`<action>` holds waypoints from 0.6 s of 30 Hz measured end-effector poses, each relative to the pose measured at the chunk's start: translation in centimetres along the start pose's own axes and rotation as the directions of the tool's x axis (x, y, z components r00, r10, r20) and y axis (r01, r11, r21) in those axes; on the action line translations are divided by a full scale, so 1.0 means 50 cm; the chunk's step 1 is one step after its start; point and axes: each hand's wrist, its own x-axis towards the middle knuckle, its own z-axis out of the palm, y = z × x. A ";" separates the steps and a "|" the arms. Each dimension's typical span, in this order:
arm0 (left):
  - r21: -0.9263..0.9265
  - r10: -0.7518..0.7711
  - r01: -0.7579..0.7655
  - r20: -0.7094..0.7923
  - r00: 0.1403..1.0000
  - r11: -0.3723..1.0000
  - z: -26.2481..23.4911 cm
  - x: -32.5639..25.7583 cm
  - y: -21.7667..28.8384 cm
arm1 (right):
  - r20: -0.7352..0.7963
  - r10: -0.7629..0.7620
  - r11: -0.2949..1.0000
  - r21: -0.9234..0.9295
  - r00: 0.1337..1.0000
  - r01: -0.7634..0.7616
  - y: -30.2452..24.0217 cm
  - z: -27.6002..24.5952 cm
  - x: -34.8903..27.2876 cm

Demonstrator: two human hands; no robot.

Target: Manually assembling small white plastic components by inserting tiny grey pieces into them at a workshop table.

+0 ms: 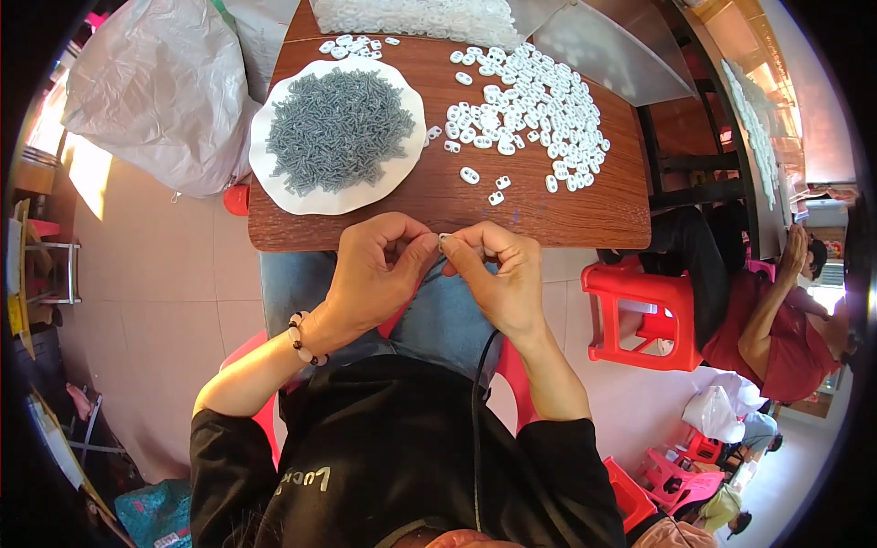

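Both hands, left hand (379,269) and right hand (498,274), curl together just below the surface (438,205) edge, fingertips pinching one tiny white piece (445,239); its direction is too small to tell.

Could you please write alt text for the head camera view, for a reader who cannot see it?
A seated person's left hand and right hand pinch one small white piece together at the edge of a brown wooden table. On it sit a white plate heaped with grey pins and scattered white plastic pieces.

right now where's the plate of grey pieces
In the head view, the white plate sits on the wooden table's left side, beside the scattered white pieces.
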 end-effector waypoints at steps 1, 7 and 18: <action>0.014 -0.005 0.005 -0.002 1.000 1.000 0.000 0.000 0.000 | 0.000 0.000 1.000 0.000 1.000 0.000 0.003 0.000 0.000; -0.023 -0.024 0.024 0.021 1.000 0.999 -0.004 0.006 -0.002 | 0.012 0.029 0.999 0.027 1.000 -0.029 -0.003 -0.004 0.004; -0.168 -0.024 0.029 0.031 0.999 0.985 -0.008 0.017 -0.012 | -0.024 0.020 0.989 0.149 1.000 -0.016 0.003 -0.006 0.007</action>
